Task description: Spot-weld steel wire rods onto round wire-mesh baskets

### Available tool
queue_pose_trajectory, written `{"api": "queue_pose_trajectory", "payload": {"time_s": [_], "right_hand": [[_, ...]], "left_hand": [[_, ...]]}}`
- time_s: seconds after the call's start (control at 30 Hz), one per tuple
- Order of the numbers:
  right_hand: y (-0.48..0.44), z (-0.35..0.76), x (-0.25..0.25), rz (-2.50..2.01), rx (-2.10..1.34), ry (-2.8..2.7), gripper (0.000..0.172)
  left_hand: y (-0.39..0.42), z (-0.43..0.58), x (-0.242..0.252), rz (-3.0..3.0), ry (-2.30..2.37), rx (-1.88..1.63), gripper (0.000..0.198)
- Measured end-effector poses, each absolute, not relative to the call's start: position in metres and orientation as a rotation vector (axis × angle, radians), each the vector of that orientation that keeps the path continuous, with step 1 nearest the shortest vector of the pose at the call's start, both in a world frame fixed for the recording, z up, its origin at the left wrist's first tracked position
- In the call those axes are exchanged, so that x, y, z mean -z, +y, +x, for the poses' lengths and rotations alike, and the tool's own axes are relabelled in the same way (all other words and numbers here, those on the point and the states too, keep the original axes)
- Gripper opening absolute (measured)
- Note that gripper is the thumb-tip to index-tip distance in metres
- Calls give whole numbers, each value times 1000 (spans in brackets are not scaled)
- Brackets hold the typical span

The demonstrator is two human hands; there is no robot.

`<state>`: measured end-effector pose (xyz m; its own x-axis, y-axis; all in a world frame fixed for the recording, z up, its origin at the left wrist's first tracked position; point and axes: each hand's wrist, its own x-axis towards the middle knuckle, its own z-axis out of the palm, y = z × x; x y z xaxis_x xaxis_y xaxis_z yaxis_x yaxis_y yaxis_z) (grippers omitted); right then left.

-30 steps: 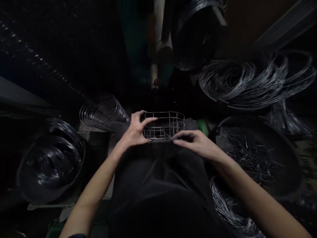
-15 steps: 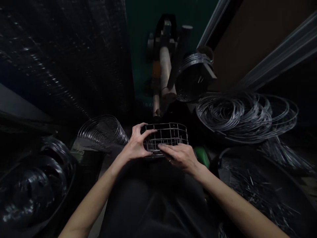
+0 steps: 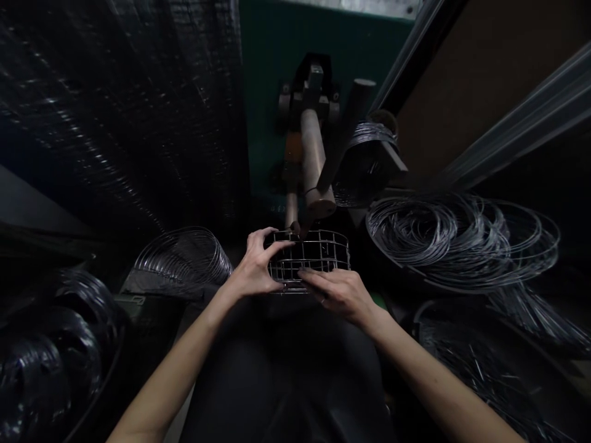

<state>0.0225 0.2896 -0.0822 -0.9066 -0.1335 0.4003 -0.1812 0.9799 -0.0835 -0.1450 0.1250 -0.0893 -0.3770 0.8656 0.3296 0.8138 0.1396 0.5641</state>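
Note:
A small wire basket (image 3: 325, 249) of metal grid sits between my two hands, just below the machine's electrodes. My left hand (image 3: 256, 264) grips its left end, thumb low on the near side and fingers over the upper rim. At the near right side, my right hand (image 3: 339, 289) holds the lower wires, its fingers stretched together along the mesh. The basket's far rim meets the tip of the lower electrode arm (image 3: 292, 209); whether they touch I cannot tell. Above hangs the thick cylindrical arm (image 3: 316, 163) of the machine.
Wire rings (image 3: 415, 227) lie heaped in a tub on the right, above a bin of short wire pieces (image 3: 484, 369). Coiled rings (image 3: 182, 258) stand at left, with more shiny rings (image 3: 60, 351) below them. A dark rod (image 3: 346, 135) slants beside the cylinder.
The view has tilted up, so the machine and surrounding bins appear lower. Relative to the machine, my hands and the basket are closer to the electrode tips. Both hands keep their hold.

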Motion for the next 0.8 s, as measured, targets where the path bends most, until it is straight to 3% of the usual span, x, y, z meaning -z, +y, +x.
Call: {"api": "queue_pose_trajectory", "payload": {"time_s": [0.8], "right_hand": [[301, -10, 73, 25, -233, -2772, 23]], "left_hand": [[144, -182, 77, 1655, 2282, -1031, 78]]}}
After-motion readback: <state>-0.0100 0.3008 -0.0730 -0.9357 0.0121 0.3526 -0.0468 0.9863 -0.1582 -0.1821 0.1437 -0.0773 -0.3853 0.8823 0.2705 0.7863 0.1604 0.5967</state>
